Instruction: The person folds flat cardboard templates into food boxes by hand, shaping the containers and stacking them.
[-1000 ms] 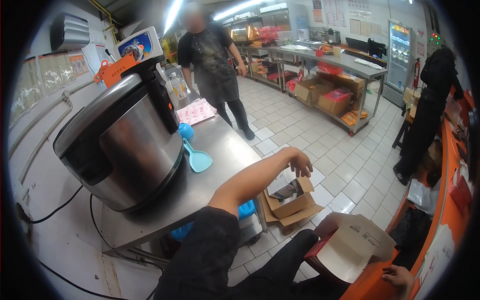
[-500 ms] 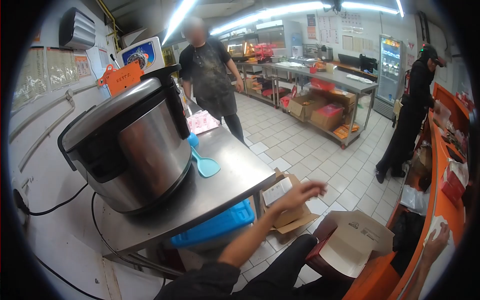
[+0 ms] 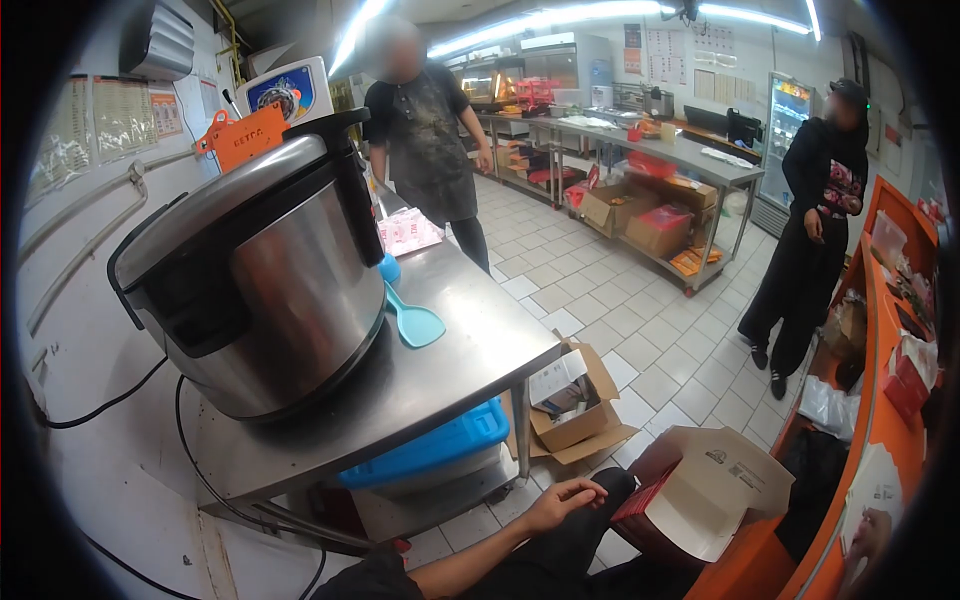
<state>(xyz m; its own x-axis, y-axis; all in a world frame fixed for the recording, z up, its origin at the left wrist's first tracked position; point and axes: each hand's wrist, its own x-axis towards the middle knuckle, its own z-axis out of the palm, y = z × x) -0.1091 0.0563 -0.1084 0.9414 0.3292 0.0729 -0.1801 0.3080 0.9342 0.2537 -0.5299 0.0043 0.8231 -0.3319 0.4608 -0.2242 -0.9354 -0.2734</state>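
Note:
My left hand [image 3: 565,504] is over my dark-trousered leg near the knee, holding nothing, its fingers loosely bent. Just right of the knee stands a stack of dark red paperboard food boxes [image 3: 690,510], the front one with its cream inside and printed lid flap facing up. At the lower right, my right hand [image 3: 870,533] is blurred and partly lost in the dark lens edge. It appears to grip the lower part of a white printed paperboard piece [image 3: 874,487] beside the orange counter [image 3: 835,500].
A large rice cooker [image 3: 270,280] and a light blue rice paddle [image 3: 415,322] sit on a steel table [image 3: 470,350]. Beneath are a blue-lidded bin [image 3: 430,445] and an open carton [image 3: 575,410]. One person [image 3: 420,140] stands behind the table, another [image 3: 815,220] by the counter.
My left hand has dropped from above the carton to my leg, its fingers drawing in. My right hand has moved down, with the white paperboard now showing above it. The person at right has turned towards me.

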